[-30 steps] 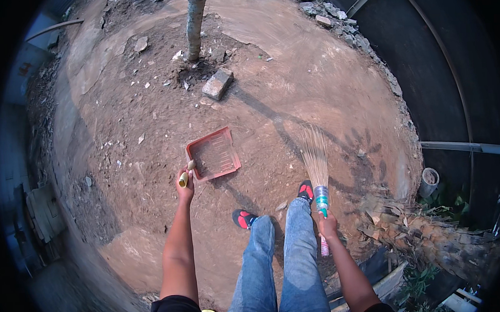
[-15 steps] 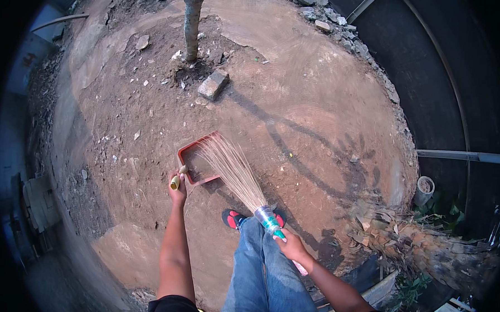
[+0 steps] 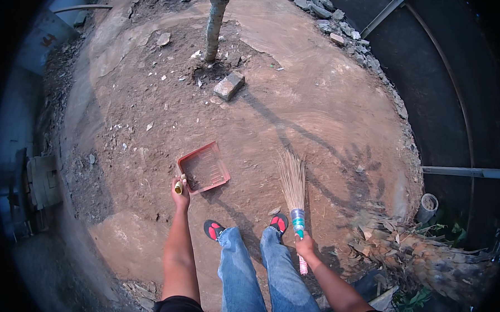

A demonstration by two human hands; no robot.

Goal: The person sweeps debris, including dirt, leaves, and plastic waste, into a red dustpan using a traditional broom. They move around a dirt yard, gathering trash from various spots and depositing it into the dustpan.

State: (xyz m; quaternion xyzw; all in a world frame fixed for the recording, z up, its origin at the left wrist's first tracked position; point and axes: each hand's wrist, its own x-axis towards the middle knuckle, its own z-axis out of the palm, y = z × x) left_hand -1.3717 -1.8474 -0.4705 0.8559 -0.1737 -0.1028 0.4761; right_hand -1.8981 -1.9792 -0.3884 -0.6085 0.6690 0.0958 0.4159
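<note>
My left hand (image 3: 181,196) is closed round the yellowish handle of a red dustpan (image 3: 224,169). The pan rests on or just above the dirt, its wide side turned to the right, and dark debris lies in the corner near the handle. In my right hand (image 3: 305,246) is a broom of thin straw-coloured sticks (image 3: 292,182), bound with a clear and teal collar; a pink-and-white handle end shows below my fist. The broom's bristles point away from me over the ground, well to the right of the dustpan.
A tree trunk (image 3: 215,32) rises ahead, with a concrete block (image 3: 229,86) beside its base. Broken rubble (image 3: 362,50) lines the right edge along a dark wall. At the lower right lie a rough-barked log (image 3: 421,249) and a pale pipe end (image 3: 428,204).
The broom has swung right, off the dustpan, and now points straight ahead. The dustpan's inside has come into view. My feet show farther apart.
</note>
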